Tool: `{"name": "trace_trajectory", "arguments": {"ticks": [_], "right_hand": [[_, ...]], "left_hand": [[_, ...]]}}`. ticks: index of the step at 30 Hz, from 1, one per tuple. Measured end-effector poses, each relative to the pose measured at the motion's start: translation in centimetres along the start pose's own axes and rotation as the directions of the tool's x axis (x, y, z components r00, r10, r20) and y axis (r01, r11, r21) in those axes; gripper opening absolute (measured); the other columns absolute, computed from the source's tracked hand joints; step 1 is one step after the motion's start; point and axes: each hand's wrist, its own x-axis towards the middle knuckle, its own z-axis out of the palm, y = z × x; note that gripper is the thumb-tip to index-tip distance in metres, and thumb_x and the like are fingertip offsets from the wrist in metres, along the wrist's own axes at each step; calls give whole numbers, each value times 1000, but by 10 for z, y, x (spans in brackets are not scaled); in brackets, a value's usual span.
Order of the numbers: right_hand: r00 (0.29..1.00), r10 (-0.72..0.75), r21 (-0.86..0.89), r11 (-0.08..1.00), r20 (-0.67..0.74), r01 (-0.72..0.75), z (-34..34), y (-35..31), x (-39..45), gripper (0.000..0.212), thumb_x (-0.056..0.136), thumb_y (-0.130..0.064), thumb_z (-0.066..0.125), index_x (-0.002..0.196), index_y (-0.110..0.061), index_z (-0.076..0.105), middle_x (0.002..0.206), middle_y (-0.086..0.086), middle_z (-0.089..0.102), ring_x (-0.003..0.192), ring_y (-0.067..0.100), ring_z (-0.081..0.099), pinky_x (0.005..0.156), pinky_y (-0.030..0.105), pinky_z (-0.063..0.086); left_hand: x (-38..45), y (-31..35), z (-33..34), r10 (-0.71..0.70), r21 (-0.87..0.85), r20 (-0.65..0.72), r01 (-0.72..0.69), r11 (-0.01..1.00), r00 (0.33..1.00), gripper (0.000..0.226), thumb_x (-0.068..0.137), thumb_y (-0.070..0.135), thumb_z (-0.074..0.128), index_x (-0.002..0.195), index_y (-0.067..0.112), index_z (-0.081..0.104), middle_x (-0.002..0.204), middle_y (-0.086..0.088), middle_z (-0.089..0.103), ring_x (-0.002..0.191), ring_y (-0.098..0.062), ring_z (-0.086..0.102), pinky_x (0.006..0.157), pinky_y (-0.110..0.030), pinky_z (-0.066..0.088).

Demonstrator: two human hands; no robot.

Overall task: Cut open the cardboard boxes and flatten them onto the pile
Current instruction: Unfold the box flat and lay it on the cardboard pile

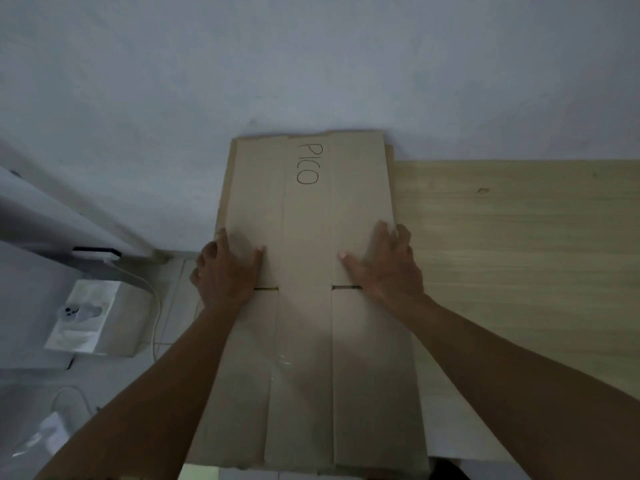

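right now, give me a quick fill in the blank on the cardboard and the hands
1. The word written on the flattened cardboard is ____.
2. Both the left hand and the right hand press down on the ____.
3. The cardboard lies at the left end of a wooden ____.
4. The far edge of the cardboard meets the white ____.

Missing words: PICO; cardboard; table; wall

Bare wooden surface (519,244) right of the flattened cardboard (308,323): open passage. Wall (311,64) close behind. White box (90,317) and cable (157,306) crowding the left.
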Motion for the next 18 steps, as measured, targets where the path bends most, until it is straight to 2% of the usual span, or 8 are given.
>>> {"name": "trace_trajectory", "arguments": {"ticks": [2,4,6,8,12,15,18], "right_hand": [[999,-5,-50,999,-41,3,12,-2,5,102,82,-79,50,158,-24,10,165,9,2,149,35,19,116,50,29],[997,11,-38,999,-70,-13,21,-4,12,105,81,-83,45,160,-26,5,166,8,-3,152,34,8,119,54,26],[998,42,-7,999,-55,-42,30,-7,20,105,80,-85,43,160,-30,1,166,8,-4,152,37,7,117,57,29],[997,72,-20,997,-23,-73,34,-10,22,105,82,-86,40,160,-32,-4,167,9,-5,152,40,6,118,59,25],[996,92,-54,994,2,-92,34,-13,21,103,82,-87,35,159,-35,-10,168,8,-7,153,40,1,116,60,21],[998,67,-56,996,18,-66,18,-13,18,99,83,-86,34,159,-38,-8,168,5,-7,154,36,3,117,62,18],[999,-5,-81,997,-54,0,-6,-5,10,93,87,-83,34,160,-35,2,168,7,7,153,33,12,119,59,19]], "left_hand": [[7,1,10,35,45,46,-37,998,998,78,93,75,41,157,34,22,163,-14,22,148,-40,25,115,-63,24],[17,-1,19,13,37,66,-16,999,998,76,92,78,36,156,41,22,165,-16,16,146,-44,27,114,-64,27],[25,-3,25,0,51,19,-1,999,1000,74,91,78,36,154,41,26,158,-18,27,137,-47,36,109,-63,32],[32,-4,29,-16,66,-18,17,998,1000,74,92,77,37,154,39,29,152,-18,35,133,-46,39,107,-60,32],[33,-5,32,-27,66,-6,27,997,1000,73,94,75,36,156,37,27,155,-19,31,137,-45,36,109,-61,29],[25,4,26,14,105,-29,-11,994,999,71,98,70,31,158,34,22,165,-19,17,150,-43,19,116,-66,19],[8,33,18,133,133,-59,-124,983,989,70,101,64,34,160,30,21,169,-14,9,156,-35,3,120,-63,5]]}}
